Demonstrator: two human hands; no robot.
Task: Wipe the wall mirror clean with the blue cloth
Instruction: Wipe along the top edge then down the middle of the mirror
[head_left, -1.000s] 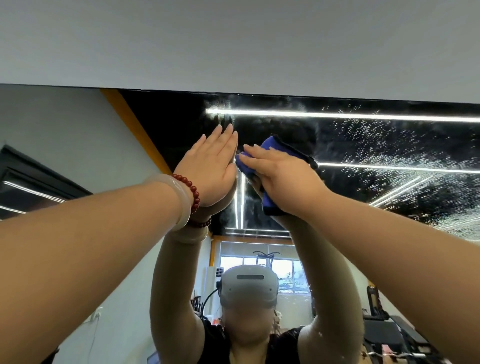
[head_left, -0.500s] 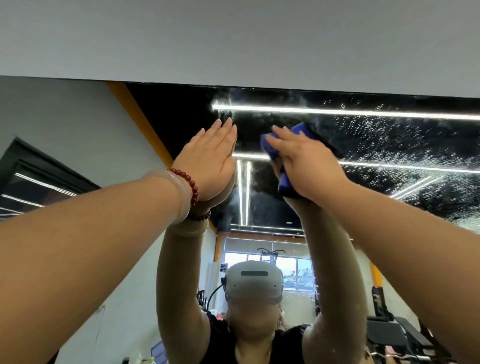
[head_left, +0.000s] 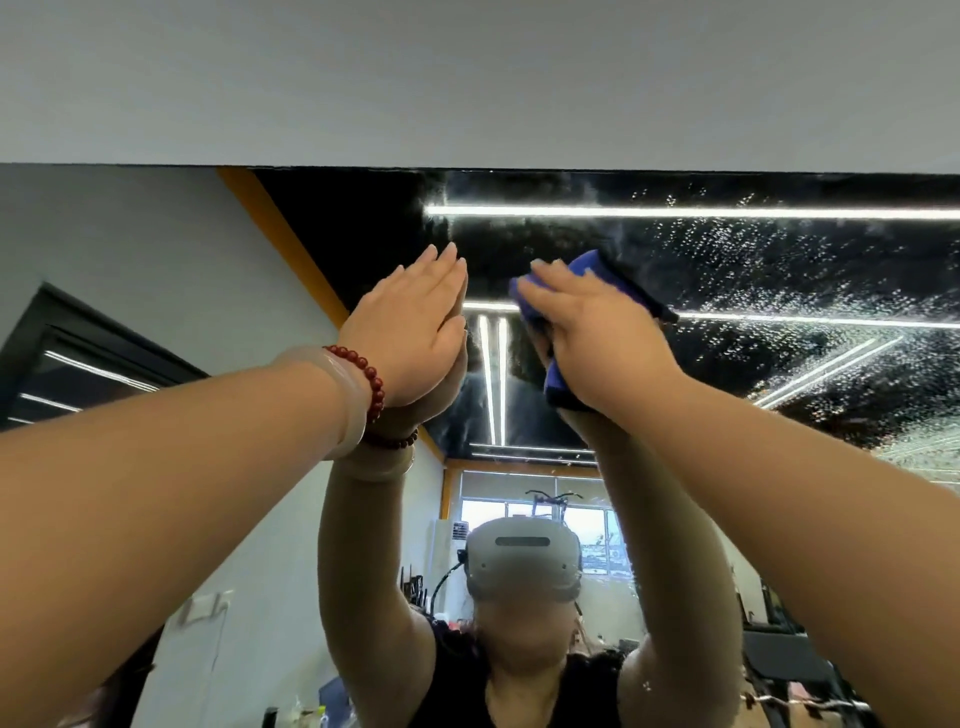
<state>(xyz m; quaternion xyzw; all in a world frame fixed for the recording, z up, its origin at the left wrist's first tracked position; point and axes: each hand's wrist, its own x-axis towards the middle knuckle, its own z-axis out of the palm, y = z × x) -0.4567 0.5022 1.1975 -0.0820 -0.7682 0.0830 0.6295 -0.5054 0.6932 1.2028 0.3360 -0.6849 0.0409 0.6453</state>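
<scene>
Red-beaded left hand (head_left: 410, 332): open and flat on wall mirror (head_left: 363, 234), unmoved.
Blue cloth (head_left: 597, 270): pressed to the glass under right hand (head_left: 608, 338), fingers fairly straight; both shifted slightly left.
Droplets (head_left: 779, 291): right of cloth.

Plain grey wall (head_left: 467, 78) up top; reflected rm below: black ceiling (head_left: 353, 223) w/ long lit LED strips (head_left: 675, 212); orange trim (head_left: 280, 234) along pale side wall (head_left: 156, 249); dark door frame (head_left: 104, 358) at L; bright daylit windows (head_left: 587, 514) at far end, white AC unit (head_left: 450, 540) just beside; dark equipment (head_left: 779, 654) low R, blurry.
</scene>
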